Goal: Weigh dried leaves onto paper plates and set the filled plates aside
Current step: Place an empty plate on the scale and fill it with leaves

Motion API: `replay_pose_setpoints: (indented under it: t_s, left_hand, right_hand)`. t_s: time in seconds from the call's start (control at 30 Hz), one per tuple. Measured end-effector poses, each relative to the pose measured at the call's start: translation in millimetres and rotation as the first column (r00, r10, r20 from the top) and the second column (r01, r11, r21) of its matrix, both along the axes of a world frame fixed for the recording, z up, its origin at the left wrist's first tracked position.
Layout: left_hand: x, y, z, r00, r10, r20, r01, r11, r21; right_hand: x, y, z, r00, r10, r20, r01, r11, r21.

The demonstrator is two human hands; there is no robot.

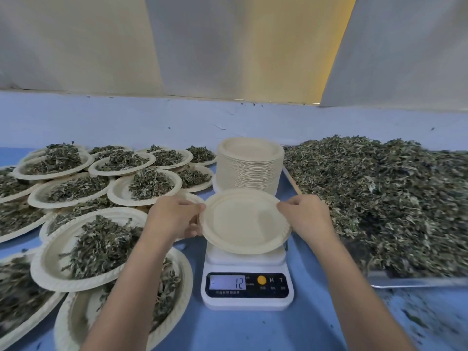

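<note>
Filled plates (83,249) crowd my near left, beside the scale (247,287) (display shows 12). My left hand (174,216) and right hand (306,216) pinch opposite rims of an empty plate (244,221), face up, above its platform. Plate stack (249,168) just behind; loose leaves (379,198) heaped right.

Pinching empty paper plate (244,221) at opposite rims with left hand (174,219) and right hand (307,219), over scale (247,287). Behind scale: plate stack (250,165). Left: filled plates (83,247). Right: loose leaf heap (379,198).
</note>
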State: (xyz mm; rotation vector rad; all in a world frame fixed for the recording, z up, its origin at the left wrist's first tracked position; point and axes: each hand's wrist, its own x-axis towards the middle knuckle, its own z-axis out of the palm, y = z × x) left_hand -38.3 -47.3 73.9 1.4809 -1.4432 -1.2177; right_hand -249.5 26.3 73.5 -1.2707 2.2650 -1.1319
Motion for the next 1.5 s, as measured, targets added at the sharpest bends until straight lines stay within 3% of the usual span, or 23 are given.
replay_pose_setpoints:
  t_s: [0.37,0.47,0.57,0.7,0.8,0.9,1.0,1.23,1.3,1.4,1.47,1.5]
  left_hand:
    - [-0.9,-5.7,-12.3,0.990,-0.007,0.139,0.003,1.000,0.031]
    - [-2.9,-5.1,-9.8,0.957,0.031,0.288,-0.001,0.995,-0.101]
    - [-8.0,-1.1,-5.9,0.914,0.141,0.380,-0.005,0.941,-0.337]
    - [-31.6,12.5,0.8,0.955,0.084,0.284,0.069,0.868,-0.491]
    - [-59.5,22.8,4.4,0.979,-0.096,0.181,0.169,0.879,-0.445]
    - [-87.7,31.4,6.0,0.973,-0.211,0.098,0.233,0.884,-0.404]
    - [-111.5,38.0,9.5,0.953,-0.299,-0.047,0.261,0.892,-0.368]
    - [-146.4,37.5,19.8,0.917,-0.365,-0.163,0.289,0.887,-0.361]
    - [-152.1,35.5,22.1,0.908,-0.374,-0.187,0.291,0.887,-0.359]
    - [-158.8,31.7,22.3,0.900,-0.379,-0.214,0.293,0.891,-0.346]
    - [-161.4,29.0,21.6,0.902,-0.379,-0.207,0.296,0.892,-0.342]
    - [-162.2,27.6,20.7,0.903,-0.380,-0.200,0.299,0.891,-0.342]
  right_hand:
    - [-2.3,-9.8,-19.6,0.980,-0.032,-0.197,0.044,0.998,0.052]
    - [-5.3,-8.2,-17.8,0.975,-0.063,-0.211,0.070,0.997,0.023]
    - [-10.4,-5.6,-13.8,0.971,-0.118,-0.206,0.103,0.991,-0.081]
    - [-38.0,-1.8,-11.1,0.946,-0.204,-0.252,0.168,0.973,-0.156]
    - [-70.7,-0.2,-13.0,0.905,-0.145,-0.400,0.208,0.971,0.120]
    - [-94.0,3.2,-28.4,0.911,-0.061,-0.408,0.284,0.811,0.512]
    - [-106.7,-1.0,-49.3,0.948,-0.065,-0.312,0.254,0.749,0.612]
    - [-129.5,-44.3,-64.3,0.937,0.036,-0.346,0.140,0.872,0.470]
    - [-135.2,-55.5,-65.5,0.941,0.069,-0.331,0.049,0.941,0.336]
    - [-145.3,-67.7,-66.0,0.834,0.006,-0.552,0.082,0.988,0.135]
    - [-151.9,-75.7,-68.4,0.761,-0.012,-0.649,0.130,0.982,0.134]
    - [-155.3,-80.3,-71.4,0.778,0.002,-0.629,0.133,0.977,0.168]
